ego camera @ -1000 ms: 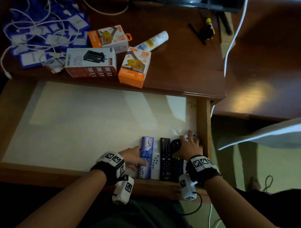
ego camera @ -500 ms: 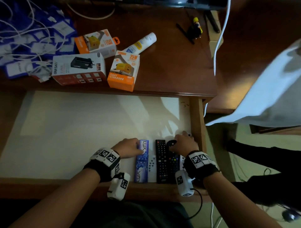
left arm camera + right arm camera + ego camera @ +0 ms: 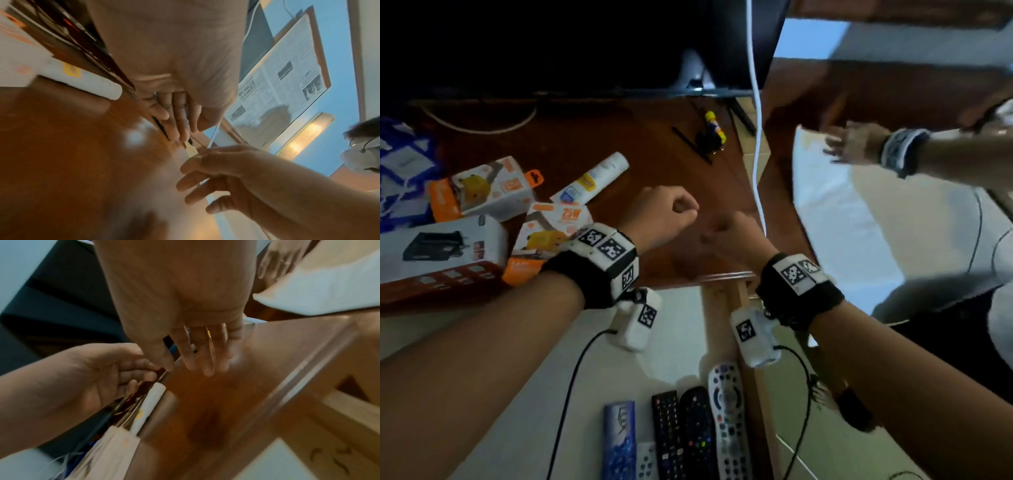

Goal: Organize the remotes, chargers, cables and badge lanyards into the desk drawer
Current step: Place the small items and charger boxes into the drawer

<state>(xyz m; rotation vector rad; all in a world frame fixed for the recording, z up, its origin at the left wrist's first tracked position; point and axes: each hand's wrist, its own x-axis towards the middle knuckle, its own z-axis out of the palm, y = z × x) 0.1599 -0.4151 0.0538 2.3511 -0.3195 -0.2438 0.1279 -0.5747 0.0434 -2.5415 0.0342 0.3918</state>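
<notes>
From the head camera, much is blurry. The blue lanyards and white cables point(image 3: 399, 171) are cut off at the left edge of the table point(image 3: 654, 157), and I cannot tell them apart. A dark screen point(image 3: 551, 44) fills the back of the table. The left hand point(image 3: 664, 216) hangs over the middle of the table with its fingers curled in loosely, and it holds nothing. The right hand point(image 3: 732, 233) is just beside it, near the table's right edge; it is smeared, and here I cannot tell how its fingers lie. Three charger boxes point(image 3: 482, 192) sit at the table's left side, near its front edge, with a white tube point(image 3: 592, 178) beside them. In the open drawer point(image 3: 678, 325), five remotes point(image 3: 688, 435) lie side by side in the front right corner, cut off at the bottom. Another person's hand point(image 3: 856, 144) touches white paper point(image 3: 832, 205) far to the right.

From the left wrist camera, the left hand point(image 3: 174, 81) shows its fingers point(image 3: 179, 116) hanging loosely bent over the brown table point(image 3: 72, 154), gripping nothing. The right hand point(image 3: 218, 170) is spread open beside it. A thin white cable point(image 3: 213, 134) runs behind them.

From the right wrist camera, the right hand point(image 3: 185, 313) has straight, relaxed fingers point(image 3: 205, 353) above the table point(image 3: 226, 394), touching nothing. The left hand point(image 3: 98, 374) is loosely curled and empty. The white tube point(image 3: 150, 402) is blurry at the lower left.
</notes>
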